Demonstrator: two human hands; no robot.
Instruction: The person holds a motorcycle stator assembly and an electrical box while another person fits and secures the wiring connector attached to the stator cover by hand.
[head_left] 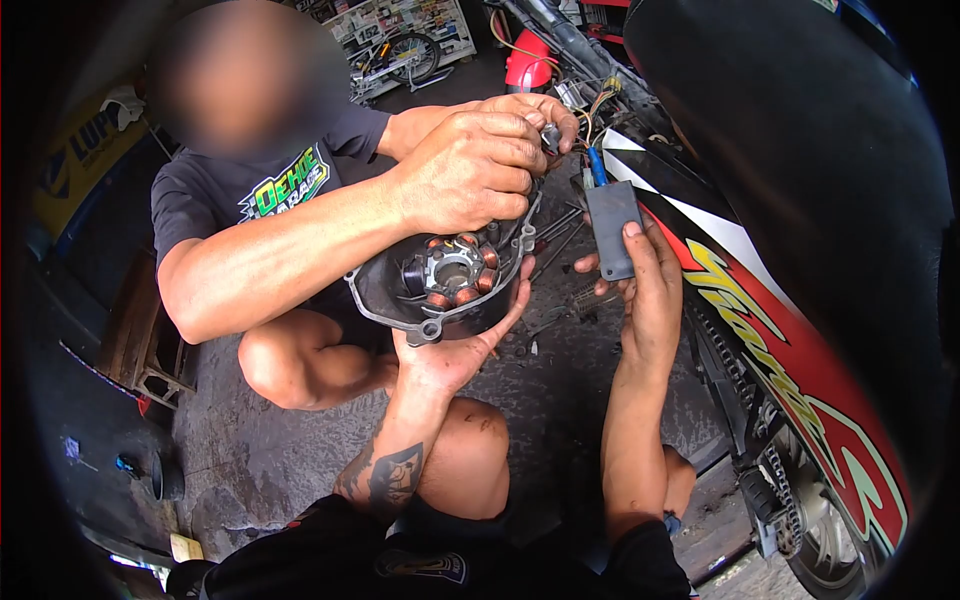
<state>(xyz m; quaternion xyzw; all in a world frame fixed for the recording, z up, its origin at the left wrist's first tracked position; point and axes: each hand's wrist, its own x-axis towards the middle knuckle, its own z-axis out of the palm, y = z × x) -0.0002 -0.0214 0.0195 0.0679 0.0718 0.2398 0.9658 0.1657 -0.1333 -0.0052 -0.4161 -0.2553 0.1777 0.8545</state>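
My left hand (pixel 450 358) supports from below a dark metal engine cover (pixel 385 290), its fingers wrapped along the right edge. Inside the cover sits a round stator (pixel 455 272) with copper coils. In my right hand (pixel 655 275) is a flat black rectangular box (pixel 615 228), thumb on its face. A blue connector (pixel 597 165) with wires meets the top of the box. Above the cover, a co-worker's two hands (pixel 490 160) pinch a small dark connector (pixel 551 138) on wires; one forearm crosses over the cover.
The co-worker (pixel 250 190) squats opposite, at the left. A motorcycle with a red and white side panel (pixel 780 330) and black seat (pixel 800 120) fills the right side. Tools (pixel 560 240) lie on the floor below the hands. A wooden bench (pixel 140 320) stands far left.
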